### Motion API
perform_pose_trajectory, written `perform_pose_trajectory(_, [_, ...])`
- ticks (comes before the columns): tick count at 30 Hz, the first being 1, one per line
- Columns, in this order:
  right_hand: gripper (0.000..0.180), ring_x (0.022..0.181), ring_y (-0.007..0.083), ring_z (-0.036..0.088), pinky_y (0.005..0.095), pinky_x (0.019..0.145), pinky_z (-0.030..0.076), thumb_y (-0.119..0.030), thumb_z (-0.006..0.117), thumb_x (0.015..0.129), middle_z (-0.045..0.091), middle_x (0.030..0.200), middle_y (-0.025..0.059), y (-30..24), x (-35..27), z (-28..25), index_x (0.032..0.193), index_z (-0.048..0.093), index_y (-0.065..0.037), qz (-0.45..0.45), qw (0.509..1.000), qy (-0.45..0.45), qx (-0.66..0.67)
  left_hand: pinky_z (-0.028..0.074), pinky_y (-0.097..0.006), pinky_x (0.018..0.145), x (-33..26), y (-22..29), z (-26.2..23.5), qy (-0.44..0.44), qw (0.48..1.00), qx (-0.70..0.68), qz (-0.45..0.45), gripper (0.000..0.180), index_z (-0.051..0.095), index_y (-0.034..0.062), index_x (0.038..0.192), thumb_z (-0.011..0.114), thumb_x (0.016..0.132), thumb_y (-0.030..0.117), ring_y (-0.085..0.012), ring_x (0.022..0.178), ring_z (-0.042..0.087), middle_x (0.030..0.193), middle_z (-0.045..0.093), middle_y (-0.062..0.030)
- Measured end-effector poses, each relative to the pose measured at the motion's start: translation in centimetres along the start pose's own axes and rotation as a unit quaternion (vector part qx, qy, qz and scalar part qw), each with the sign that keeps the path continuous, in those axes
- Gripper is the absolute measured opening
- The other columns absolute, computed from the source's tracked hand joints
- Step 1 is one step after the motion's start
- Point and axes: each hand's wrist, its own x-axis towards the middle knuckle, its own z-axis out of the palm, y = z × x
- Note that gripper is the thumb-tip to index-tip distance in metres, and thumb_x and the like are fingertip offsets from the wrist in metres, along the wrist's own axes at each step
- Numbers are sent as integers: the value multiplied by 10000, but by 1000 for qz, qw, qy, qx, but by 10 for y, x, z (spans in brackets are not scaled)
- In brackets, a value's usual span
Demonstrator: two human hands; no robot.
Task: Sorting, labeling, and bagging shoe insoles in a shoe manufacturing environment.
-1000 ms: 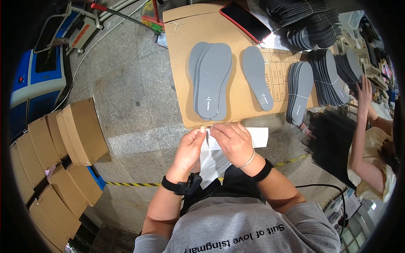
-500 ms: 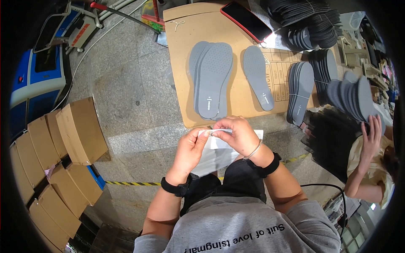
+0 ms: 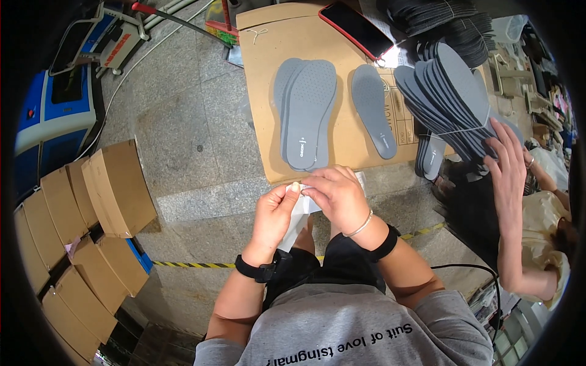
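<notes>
Both hands meet over the lap: left hand [image 3: 273, 215] and right hand [image 3: 337, 195] pinch the top edge of a thin white plastic bag [image 3: 297, 218], fingers narrow, seemingly working its mouth apart; next it needs a clean separation. Just beyond, grey foam insoles [image 3: 305, 113] lie on the brown cardboard sheet [image 3: 262, 85]; tan cartons [image 3: 116, 186] stack left.

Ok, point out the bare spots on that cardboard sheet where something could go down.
The cardboard sheet is bare along its left strip, between its edge and the stacked pair of insoles, and at the top between the string and the phone. The right side is crowded: a single insole and a fanned bundle under a co-worker's hand.
</notes>
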Motion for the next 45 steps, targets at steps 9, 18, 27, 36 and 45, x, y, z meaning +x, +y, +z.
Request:
perform_pose_trajectory(9, [189, 801, 214, 590, 318, 699, 463, -86, 689, 666, 622, 881, 44, 0, -13, 6, 850, 649, -65, -102, 983, 71, -134, 395, -196, 627, 1, -9, -3, -5, 997, -63, -39, 224, 637, 25, 864, 510, 924, 200, -27, 696, 486, 781, 600, 27])
perform_pose_trajectory(18, [102, 794, 246, 608, 327, 721, 475, -67, 644, 741, 628, 905, 88, 1, -2, 2, 833, 612, -37, 12, 1000, 11, 14, 439, -227, 696, 3, -12, -12, 10, 999, -28, -30, 221, 631, 19, 922, 498, 928, 194, -68, 771, 553, 870, 638, -19])
perform_pose_trajectory(27, [103, 842, 219, 547, 313, 727, 453, -121, 643, 763, 576, 859, 90, 45, 86, -9, 783, 619, -23, 76, 981, -152, 88, 477, -365, 801, 2, 2, -1, 6, 904, 351, 246, 130, 606, 15, 890, 528, 875, 117, -340, 968, 584, 1219, 510, -178])
perform_pose_trajectory(36, [93, 944, 270, 476, 341, 841, 388, -163, 674, 711, 564, 909, 95, 43, 93, 3, 756, 652, -84, 27, 984, -174, -22, 443, -372, 873, 6, -6, -1, -13, 909, 362, 205, 130, 603, 10, 884, 529, 878, 117, -353, 1068, 533, 1277, 467, -195])
perform_pose_trajectory(45, [77, 913, 293, 471, 357, 820, 406, -120, 685, 672, 549, 902, 109, 44, 87, 17, 723, 653, -73, 17, 993, -95, -75, 429, -378, 896, 8, -9, -1, -20, 900, 381, 213, 126, 599, 6, 867, 539, 868, 117, -360, 1091, 515, 1279, 465, -196])
